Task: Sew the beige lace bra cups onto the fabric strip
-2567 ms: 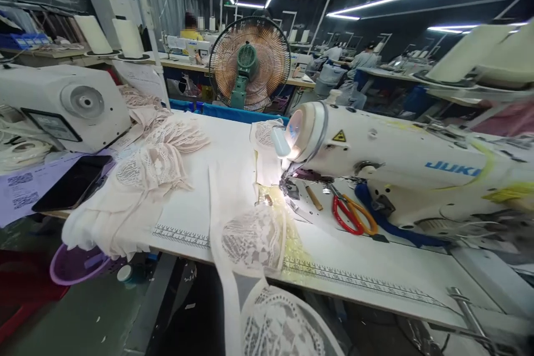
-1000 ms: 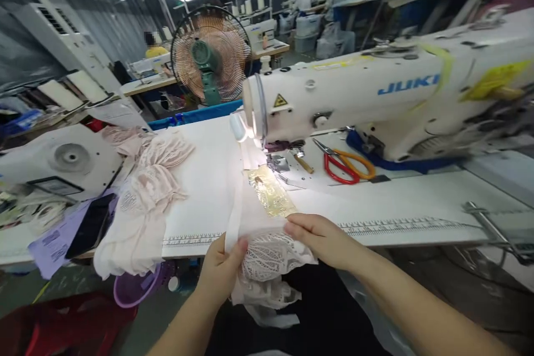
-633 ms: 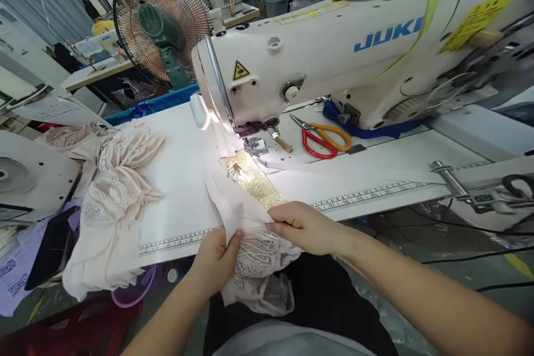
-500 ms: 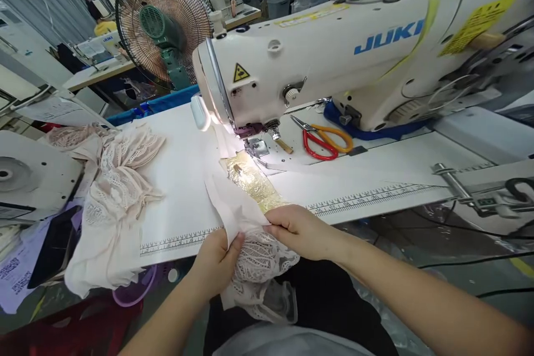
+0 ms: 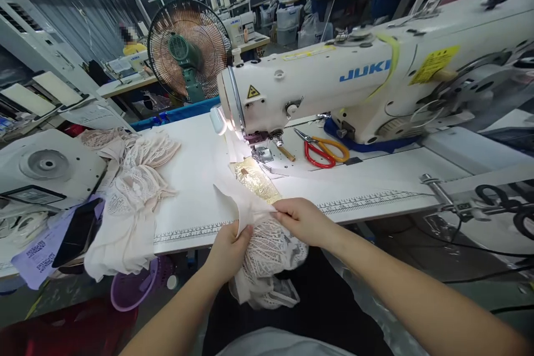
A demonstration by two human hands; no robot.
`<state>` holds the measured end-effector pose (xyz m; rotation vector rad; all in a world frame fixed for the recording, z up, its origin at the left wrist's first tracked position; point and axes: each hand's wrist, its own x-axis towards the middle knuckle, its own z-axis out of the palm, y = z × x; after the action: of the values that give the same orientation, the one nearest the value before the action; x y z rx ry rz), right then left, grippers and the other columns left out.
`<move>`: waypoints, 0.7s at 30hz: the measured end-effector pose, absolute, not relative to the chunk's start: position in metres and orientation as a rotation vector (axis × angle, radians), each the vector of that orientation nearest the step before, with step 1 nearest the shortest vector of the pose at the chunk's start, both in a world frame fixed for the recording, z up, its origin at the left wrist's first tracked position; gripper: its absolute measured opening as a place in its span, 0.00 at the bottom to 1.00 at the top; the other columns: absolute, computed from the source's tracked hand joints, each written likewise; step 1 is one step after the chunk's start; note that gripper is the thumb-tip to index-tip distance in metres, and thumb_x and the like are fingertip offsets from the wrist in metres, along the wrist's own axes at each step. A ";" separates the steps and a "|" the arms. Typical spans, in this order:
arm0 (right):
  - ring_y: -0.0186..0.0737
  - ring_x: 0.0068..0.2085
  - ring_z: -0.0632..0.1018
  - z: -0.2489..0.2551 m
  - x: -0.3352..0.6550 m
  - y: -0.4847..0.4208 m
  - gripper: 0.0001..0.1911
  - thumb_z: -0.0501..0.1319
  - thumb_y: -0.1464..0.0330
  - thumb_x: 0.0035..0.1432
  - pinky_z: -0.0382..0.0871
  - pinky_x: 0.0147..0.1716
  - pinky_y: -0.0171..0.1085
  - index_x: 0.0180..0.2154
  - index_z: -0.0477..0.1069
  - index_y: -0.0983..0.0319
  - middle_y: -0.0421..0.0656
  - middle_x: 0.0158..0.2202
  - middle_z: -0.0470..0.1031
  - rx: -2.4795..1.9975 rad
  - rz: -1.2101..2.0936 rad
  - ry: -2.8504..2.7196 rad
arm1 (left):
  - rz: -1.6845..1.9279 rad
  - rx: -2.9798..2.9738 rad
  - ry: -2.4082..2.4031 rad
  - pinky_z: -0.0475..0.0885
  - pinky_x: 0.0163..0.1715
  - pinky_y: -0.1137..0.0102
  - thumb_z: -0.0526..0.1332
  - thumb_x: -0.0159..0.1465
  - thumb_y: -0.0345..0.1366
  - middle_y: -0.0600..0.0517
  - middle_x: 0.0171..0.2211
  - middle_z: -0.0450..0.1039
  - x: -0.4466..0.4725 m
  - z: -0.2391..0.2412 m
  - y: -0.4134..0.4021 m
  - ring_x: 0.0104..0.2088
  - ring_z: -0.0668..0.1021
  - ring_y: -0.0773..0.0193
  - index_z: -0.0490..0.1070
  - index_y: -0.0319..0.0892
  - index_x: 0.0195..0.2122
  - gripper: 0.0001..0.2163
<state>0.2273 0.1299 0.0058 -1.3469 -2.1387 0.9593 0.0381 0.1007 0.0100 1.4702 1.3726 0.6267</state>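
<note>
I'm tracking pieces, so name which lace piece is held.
The lace piece at the near edge of the table, in the left hand and right hand; the other pieces lie heaped further left.

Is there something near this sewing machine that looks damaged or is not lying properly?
The gold film by the sewing machine looks wrinkled, with a brown mark. The purple paper under the phone overhangs the table edge, so it looks askew. The lace garment held by the left hand and right hand shows no clear damage.
</note>
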 end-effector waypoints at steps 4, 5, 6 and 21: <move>0.35 0.24 0.63 0.010 0.240 0.113 0.16 0.48 0.65 0.59 0.52 0.25 0.33 0.20 0.48 0.59 0.36 0.19 0.57 -1.471 0.825 -2.153 | 0.823 0.797 1.169 0.68 0.37 0.64 0.66 0.49 0.49 0.47 0.28 0.75 0.054 -0.001 0.080 0.34 0.76 0.54 0.72 0.36 0.33 0.20; 0.36 0.24 0.64 0.010 0.242 0.108 0.16 0.48 0.65 0.59 0.52 0.25 0.34 0.20 0.48 0.59 0.37 0.19 0.58 -1.513 0.781 -2.160 | 0.837 0.674 1.129 0.68 0.38 0.63 0.69 0.47 0.48 0.46 0.28 0.75 0.059 -0.002 0.077 0.35 0.76 0.53 0.72 0.35 0.33 0.21; 0.37 0.25 0.64 0.010 0.244 0.103 0.16 0.48 0.66 0.59 0.51 0.25 0.34 0.20 0.49 0.59 0.38 0.20 0.59 -1.558 0.738 -2.167 | 0.846 0.568 1.090 0.68 0.38 0.63 0.70 0.45 0.46 0.46 0.28 0.76 0.064 -0.003 0.074 0.35 0.76 0.52 0.72 0.35 0.33 0.21; 0.59 0.53 0.70 -0.037 0.304 0.031 0.45 0.52 0.32 0.33 0.61 0.53 0.48 0.42 0.74 0.58 0.51 0.46 0.75 -1.145 1.562 -1.480 | 0.699 0.035 0.771 0.67 0.47 0.57 0.58 0.59 0.33 0.38 0.37 0.76 0.073 -0.005 0.078 0.43 0.77 0.49 0.67 0.29 0.48 0.17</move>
<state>0.3044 0.0307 -0.0367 -1.1453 -1.4797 1.5615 0.0732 0.0778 -0.0045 0.0346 0.7705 0.6990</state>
